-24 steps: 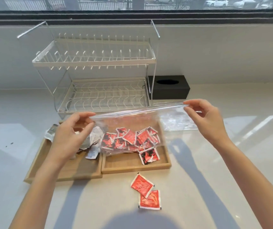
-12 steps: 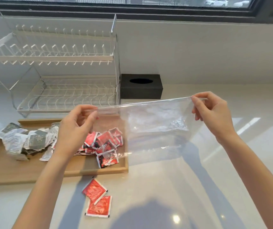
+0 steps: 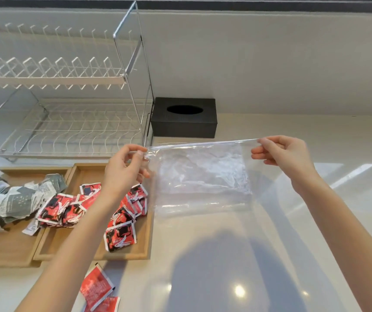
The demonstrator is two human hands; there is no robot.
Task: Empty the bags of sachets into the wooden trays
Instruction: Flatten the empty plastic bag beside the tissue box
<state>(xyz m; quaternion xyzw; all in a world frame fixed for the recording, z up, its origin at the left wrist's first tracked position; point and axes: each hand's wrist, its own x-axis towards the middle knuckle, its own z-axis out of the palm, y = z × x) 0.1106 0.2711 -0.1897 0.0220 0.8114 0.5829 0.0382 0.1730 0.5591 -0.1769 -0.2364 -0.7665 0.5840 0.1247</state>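
A clear plastic bag [image 3: 203, 176] hangs stretched between my hands, to the right of the trays, with nothing visible inside. My left hand [image 3: 122, 174] pinches its top left corner and my right hand [image 3: 282, 158] pinches its top right corner. Red sachets [image 3: 67, 208] lie piled in the right wooden tray [image 3: 135, 253]. Grey and white sachets [image 3: 7, 199] fill the left wooden tray [image 3: 4, 251]. Two red sachets [image 3: 97, 291] lie on the counter in front of the trays. A crumpled clear bag [image 3: 203, 167] seems to lie on the counter behind the held one.
A white wire dish rack [image 3: 67, 109] stands behind the trays at the left. A black tissue box [image 3: 185, 122] sits against the wall beside it. The glossy white counter [image 3: 270, 244] stretches to the right.
The bag has moved right, from over the right tray to beside it, and the red sachets that were in it lie in the tray. The view has shifted right.
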